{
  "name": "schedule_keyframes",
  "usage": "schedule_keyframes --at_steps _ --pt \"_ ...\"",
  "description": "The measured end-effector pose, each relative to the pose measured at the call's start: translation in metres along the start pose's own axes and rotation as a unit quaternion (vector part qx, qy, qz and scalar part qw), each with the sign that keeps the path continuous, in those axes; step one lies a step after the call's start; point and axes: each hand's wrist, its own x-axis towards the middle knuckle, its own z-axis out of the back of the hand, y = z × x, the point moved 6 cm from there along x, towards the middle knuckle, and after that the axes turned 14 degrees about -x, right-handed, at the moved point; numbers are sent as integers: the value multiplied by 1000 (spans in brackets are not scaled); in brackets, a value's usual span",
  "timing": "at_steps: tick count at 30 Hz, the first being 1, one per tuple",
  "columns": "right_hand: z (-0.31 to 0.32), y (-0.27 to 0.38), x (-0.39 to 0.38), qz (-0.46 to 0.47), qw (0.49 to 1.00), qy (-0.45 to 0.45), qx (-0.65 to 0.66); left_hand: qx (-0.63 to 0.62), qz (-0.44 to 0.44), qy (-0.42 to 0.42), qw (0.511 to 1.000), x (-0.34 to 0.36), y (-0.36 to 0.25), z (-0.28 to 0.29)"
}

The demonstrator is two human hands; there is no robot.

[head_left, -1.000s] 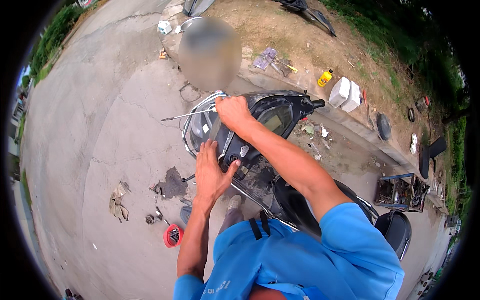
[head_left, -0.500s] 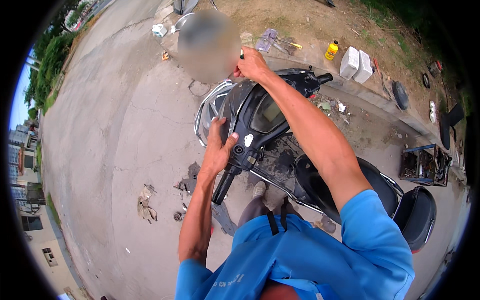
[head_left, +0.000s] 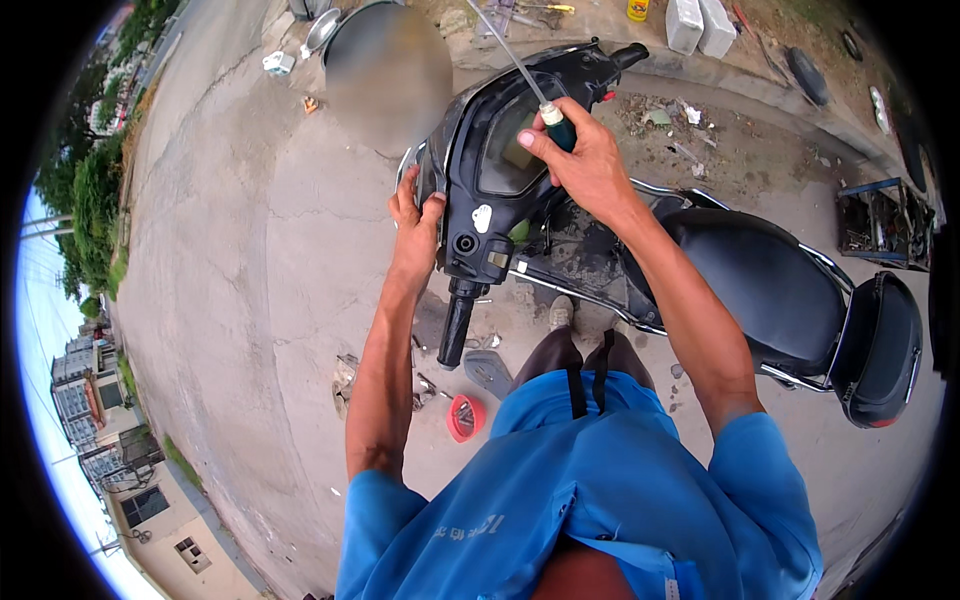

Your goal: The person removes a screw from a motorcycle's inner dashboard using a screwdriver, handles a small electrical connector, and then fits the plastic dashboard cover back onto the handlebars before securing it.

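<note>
My right hand [head_left: 592, 172] is closed around the dark green handle of a screwdriver [head_left: 560, 128], above the dashboard [head_left: 497, 170] of a black electric scooter. The long metal shaft points forward and slightly left, away from me, with its tip near the top edge of the view. On the left side, my left hand [head_left: 413, 238] grips the edge of the scooter's dark front panel [head_left: 430, 183], fingers on the outer side and thumb on the nearer side. Just below this hand are the key switch [head_left: 466, 243] and the left handlebar grip [head_left: 457, 325].
The scooter's seat [head_left: 745, 280] and rear box [head_left: 880, 355] extend to my right. A red bowl [head_left: 465, 418] with small metal parts sits on the ground near loose tools. White blocks [head_left: 700, 28] stand along the kerb, and a crate [head_left: 885, 225] lies far right. A blurred patch hides part of the front.
My right hand has come back from the scooter's nose to above the dashboard, bringing the screwdriver's shaft into sight. My left hand stays on the front panel. The whole view has shifted.
</note>
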Motion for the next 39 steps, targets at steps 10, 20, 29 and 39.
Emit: schedule_keyframes --at_steps 10,20,29,39 --pt "-14 -122 -181 -186 974 -75 108 93 -30 104 990 10 14 -2" --pt "-43 -105 -219 -187 977 -27 95 110 -32 154 981 24 10 1" --pt "-60 -93 -247 -183 980 -36 72 111 -46 93 988 26 28 5" --pt "-88 -52 -228 -136 990 -16 -27 -2 149 172 974 24 16 11"
